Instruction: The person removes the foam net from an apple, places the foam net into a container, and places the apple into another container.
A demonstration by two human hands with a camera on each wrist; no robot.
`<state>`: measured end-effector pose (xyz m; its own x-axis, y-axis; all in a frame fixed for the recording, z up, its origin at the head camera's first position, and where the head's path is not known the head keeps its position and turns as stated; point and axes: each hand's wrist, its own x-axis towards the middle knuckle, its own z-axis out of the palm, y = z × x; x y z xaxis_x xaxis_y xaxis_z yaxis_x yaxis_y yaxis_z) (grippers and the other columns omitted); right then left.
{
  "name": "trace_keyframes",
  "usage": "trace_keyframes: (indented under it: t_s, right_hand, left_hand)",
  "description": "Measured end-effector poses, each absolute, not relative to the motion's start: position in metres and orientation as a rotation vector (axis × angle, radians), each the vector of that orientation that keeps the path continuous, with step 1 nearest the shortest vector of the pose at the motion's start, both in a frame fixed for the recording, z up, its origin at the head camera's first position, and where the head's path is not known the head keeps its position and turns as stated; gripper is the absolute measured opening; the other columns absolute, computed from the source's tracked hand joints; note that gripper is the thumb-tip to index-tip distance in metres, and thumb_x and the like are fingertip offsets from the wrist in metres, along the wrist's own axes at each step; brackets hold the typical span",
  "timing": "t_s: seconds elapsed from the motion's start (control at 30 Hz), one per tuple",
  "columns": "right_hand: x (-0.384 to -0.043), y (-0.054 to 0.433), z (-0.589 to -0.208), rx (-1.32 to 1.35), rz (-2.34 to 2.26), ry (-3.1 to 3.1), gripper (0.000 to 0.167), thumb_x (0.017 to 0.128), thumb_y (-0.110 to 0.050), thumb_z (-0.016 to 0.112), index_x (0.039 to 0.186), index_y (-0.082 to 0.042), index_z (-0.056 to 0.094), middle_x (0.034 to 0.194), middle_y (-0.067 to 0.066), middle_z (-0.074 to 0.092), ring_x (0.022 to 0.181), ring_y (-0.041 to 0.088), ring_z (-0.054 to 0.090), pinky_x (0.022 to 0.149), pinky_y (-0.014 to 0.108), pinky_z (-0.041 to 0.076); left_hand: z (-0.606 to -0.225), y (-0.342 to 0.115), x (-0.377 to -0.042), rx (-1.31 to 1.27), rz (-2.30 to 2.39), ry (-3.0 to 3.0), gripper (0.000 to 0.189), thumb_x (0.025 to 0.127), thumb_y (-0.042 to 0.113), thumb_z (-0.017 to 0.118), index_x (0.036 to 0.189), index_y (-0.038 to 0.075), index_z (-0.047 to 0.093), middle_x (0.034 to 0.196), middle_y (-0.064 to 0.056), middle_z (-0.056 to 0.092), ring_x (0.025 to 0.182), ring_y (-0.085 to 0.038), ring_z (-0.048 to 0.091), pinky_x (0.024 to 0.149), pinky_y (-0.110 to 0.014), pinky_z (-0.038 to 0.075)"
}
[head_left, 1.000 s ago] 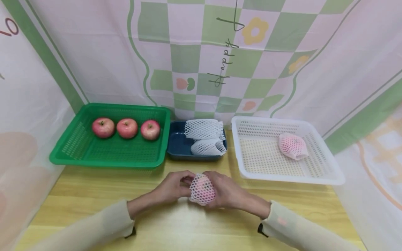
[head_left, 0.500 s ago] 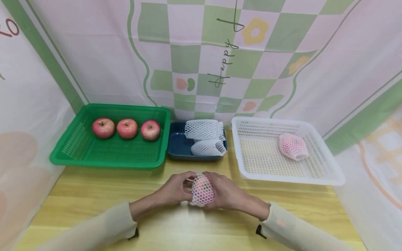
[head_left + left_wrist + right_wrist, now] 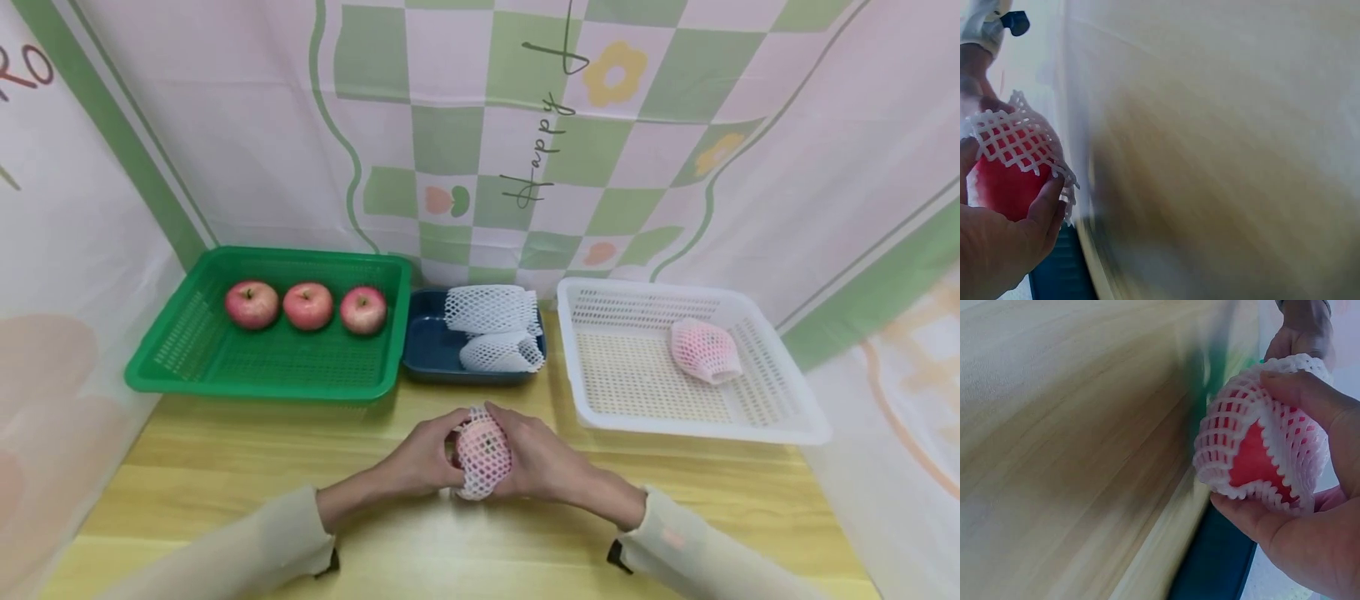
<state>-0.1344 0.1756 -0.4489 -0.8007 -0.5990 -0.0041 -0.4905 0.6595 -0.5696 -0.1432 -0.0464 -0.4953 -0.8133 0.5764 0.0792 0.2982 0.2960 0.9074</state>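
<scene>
Between both hands, low over the middle of the table, is a red apple partly covered by a white foam net. My left hand grips the apple's left side, thumb and fingers at the net's edge, where bare red skin shows. From the other side my right hand holds the netted part; in the right wrist view its thumb and finger press the foam net. There the net gapes, leaving a patch of bare apple in the opening.
A green basket with three apples stands at the back left. Next to it a dark blue tray bears two foam nets. At the back right, a white basket contains a netted apple.
My left hand has moved slightly right, closer against the apple. Bare red skin now shows beside its fingers, and the net's lower edge hangs a little lower. The baskets and tray keep their places.
</scene>
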Motion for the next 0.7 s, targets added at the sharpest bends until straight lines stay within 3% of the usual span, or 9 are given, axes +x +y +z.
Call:
trace_keyframes:
  t_s: [0.17,0.7]
  right_hand:
    - [-0.1339,0.174,-0.4517,-0.934,-0.856,2.685,0.119,0.067,-0.037,0.102,0.153,0.017,0.038,0.138,0.028,0.064,0.119,0.038,0.069,0.102,0.049,0.057]
    - [-0.1365,0.1774,-0.4519,-0.977,-0.831,2.66,0.113,0.071,-0.034,0.1,0.153,0.016,0.04,0.134,0.026,0.068,0.116,0.034,0.071,0.1,0.043,0.059]
  left_hand:
    - [-0.4991,-0.0472,-0.1427,0.824,1.534,2.313,0.08,0.064,-0.004,0.082,0.139,0.005,0.059,0.12,-0.008,0.07,0.107,-0.017,0.063,0.096,-0.029,0.052]
    - [-0.4973,-0.0487,-0.1407,0.751,1.543,2.322,0.081,0.064,-0.004,0.082,0.142,0.007,0.06,0.121,-0.006,0.071,0.106,-0.017,0.065,0.095,-0.03,0.053]
